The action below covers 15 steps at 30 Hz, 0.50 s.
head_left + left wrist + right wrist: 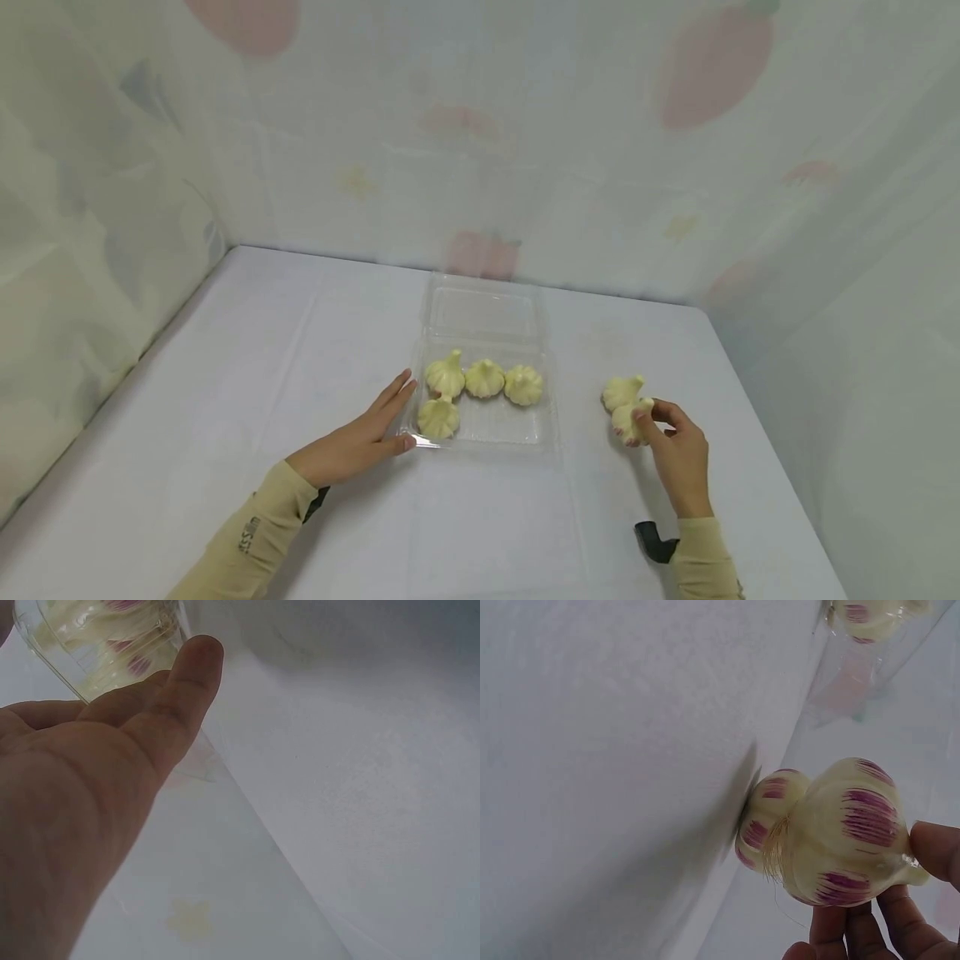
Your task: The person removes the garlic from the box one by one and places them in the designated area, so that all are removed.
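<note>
A clear plastic box [498, 429] with its lid laid back holds several garlic bulbs [484, 378], three in a row and one at the front left. Against the box's left side rests the left hand [352, 446], fingers extended; the left wrist view shows its fingers [196, 664] at the clear wall. To the right of the box, the right hand [682, 458] pinches a garlic bulb [628, 423] by its stem. Another bulb [621, 392] lies just behind it on the table. In the right wrist view the pinched bulb [847, 832] partly covers the other bulb [769, 814].
A white cloth covers the table [262, 358]. Printed curtains [585, 183] stand behind it and on both sides. A black strap part [654, 543] hangs by the right sleeve. The box's lid [483, 312] lies toward the back edge.
</note>
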Tool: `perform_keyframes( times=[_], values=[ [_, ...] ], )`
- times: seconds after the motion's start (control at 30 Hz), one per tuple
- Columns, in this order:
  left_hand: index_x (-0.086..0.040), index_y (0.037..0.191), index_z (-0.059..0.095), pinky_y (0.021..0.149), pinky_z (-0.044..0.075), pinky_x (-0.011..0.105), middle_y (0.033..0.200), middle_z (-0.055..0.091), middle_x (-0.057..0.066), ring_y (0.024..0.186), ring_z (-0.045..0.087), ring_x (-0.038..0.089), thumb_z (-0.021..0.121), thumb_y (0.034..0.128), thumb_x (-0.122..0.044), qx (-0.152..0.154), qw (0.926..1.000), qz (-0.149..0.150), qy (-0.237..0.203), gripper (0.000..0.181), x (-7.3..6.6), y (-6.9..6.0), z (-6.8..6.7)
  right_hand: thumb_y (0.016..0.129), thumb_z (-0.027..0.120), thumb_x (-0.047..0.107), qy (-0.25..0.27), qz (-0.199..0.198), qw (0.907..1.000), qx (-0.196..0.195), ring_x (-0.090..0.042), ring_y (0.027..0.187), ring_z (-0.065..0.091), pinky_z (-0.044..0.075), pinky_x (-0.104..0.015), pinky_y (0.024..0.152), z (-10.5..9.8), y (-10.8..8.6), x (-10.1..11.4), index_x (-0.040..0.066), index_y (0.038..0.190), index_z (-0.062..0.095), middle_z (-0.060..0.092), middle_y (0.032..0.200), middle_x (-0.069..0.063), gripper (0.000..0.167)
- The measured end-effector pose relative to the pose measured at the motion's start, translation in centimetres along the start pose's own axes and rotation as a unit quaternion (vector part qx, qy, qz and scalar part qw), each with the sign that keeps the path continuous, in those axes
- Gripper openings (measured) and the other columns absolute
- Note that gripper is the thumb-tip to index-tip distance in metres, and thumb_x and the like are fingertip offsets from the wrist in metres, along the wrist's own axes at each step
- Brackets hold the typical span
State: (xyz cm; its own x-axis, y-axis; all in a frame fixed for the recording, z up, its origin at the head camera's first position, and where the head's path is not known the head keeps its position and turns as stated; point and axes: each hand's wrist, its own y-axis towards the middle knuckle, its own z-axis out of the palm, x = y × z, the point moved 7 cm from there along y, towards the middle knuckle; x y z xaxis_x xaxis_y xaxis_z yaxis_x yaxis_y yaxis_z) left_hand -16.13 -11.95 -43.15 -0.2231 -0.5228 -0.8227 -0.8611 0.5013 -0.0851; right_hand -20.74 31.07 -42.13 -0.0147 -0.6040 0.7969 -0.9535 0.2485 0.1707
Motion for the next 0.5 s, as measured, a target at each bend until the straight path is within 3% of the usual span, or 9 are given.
perform_keyframes(
  times=[0.27, 0.5],
  values=[
    [-0.006, 0.163, 0.000, 0.115, 0.016, 0.062, 0.168, -0.014, 0.009, 0.152, -0.003, 0.034, 0.050, 0.1070, -0.043, 0.000, 1.0000, 0.000, 0.000, 0.084, 0.14, 0.07, -0.04, 0.099, 0.068, 0.029, -0.025, -0.002, 0.9995, 0.018, -0.026, 0.108, 0.058, 0.040, -0.038, 0.090, 0.37, -0.06, -0.57, -0.001, 0.121, 0.068, 0.069, 0.114, -0.018, 0.037],
    [-0.006, 0.163, 0.000, 0.115, 0.017, 0.063, 0.168, -0.014, 0.009, 0.152, -0.003, 0.036, 0.051, 0.1077, -0.038, -0.001, 1.0000, 0.002, 0.002, 0.081, 0.07, -0.06, -0.05, 0.100, 0.065, 0.032, -0.054, 0.006, 0.9960, 0.071, -0.033, 0.115, 0.058, 0.044, -0.042, 0.087, 0.94, -0.20, -0.76, 0.001, 0.127, 0.065, 0.067, 0.121, -0.019, 0.041]
  ],
)
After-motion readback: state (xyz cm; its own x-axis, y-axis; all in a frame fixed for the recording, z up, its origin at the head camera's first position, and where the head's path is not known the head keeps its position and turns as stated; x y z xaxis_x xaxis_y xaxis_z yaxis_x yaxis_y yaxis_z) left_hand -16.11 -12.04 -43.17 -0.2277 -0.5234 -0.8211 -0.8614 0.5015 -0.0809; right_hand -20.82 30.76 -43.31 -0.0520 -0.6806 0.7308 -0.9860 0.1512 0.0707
